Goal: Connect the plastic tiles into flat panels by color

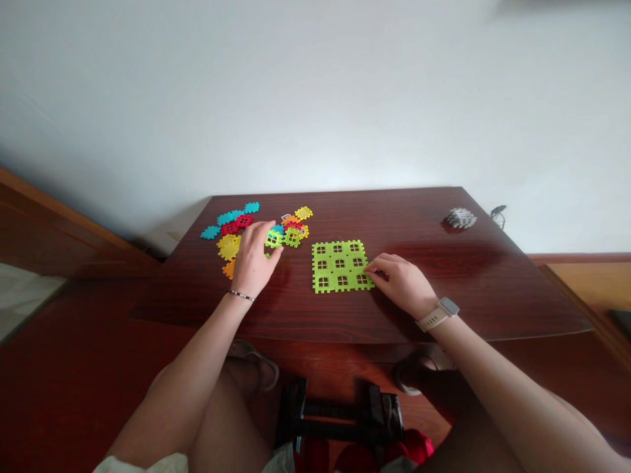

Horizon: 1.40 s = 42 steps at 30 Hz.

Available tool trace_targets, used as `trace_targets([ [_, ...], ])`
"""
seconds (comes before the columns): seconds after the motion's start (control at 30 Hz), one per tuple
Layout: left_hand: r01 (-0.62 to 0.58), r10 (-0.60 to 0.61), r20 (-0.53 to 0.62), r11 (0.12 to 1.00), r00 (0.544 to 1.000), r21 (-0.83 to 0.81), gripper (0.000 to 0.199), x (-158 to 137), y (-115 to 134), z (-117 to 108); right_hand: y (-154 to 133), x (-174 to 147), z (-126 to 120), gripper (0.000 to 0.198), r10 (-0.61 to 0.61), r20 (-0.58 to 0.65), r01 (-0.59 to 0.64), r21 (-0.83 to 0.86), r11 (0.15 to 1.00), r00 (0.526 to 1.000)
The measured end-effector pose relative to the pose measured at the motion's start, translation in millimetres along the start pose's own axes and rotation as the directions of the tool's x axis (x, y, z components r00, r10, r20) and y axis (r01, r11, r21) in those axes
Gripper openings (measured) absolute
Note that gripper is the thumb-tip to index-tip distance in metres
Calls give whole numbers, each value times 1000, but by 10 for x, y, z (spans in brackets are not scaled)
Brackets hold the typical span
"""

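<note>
Left hand (pixel 255 255) pinches a small green window tile (pixel 274 238); right hand (pixel 401 281) pinches the edge of a green panel (pixel 348 266).

The panel lies flat on the worktop (pixel 394 223) between the hands, seemingly steadied by the right; loose coloured tiles (pixel 229 248) around the left hand appear kept there for easy reach.

1. The table (pixel 404 220) looked like glossy, grained wood.
2. The panel (pixel 331 266) looked like plastic, slightly rough.
3. The pieces (pixel 229 247) seemed plastic, fairly smooth.
4. The wall (pixel 345 98) was smooth and matt.
5. The strap (pixel 434 320) looked rubbery and matt, the watch face (pixel 449 306) glassy.
6. The floor (pixel 73 368) looked like glossy wood.
</note>
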<state>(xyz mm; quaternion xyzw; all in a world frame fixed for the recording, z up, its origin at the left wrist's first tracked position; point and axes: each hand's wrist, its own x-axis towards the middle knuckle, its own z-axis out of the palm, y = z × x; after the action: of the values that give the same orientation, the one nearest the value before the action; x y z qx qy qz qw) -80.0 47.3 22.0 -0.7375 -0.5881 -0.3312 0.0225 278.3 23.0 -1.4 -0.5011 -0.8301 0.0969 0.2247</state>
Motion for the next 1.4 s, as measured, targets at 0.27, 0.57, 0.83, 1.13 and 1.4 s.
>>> trace_targets([
  [0.27,189,-85,187,728,979,-659,45,-133,298,239,-122,-17,1,21,-18,-65,22,57,998,998],
  [0.57,400,0,417,284,909,-872,32,-329,684,454,-349,-18,-17,46,-283,-136,302,151,941,949],
  [0.83,505,58,526,207,848,-838,42,-426,821,543,-443,-25,6,27,-143,-145,178,264,948,979],
  [1.13,-308,494,296,809,818,-500,27,-481,811,519,-311,53,16,30,236,-163,-73,657,750,958],
  [1.4,-444,555,350,825,755,-350,45,-513,803,582,-287,74,-7,32,337,-89,-145,780,609,937],
])
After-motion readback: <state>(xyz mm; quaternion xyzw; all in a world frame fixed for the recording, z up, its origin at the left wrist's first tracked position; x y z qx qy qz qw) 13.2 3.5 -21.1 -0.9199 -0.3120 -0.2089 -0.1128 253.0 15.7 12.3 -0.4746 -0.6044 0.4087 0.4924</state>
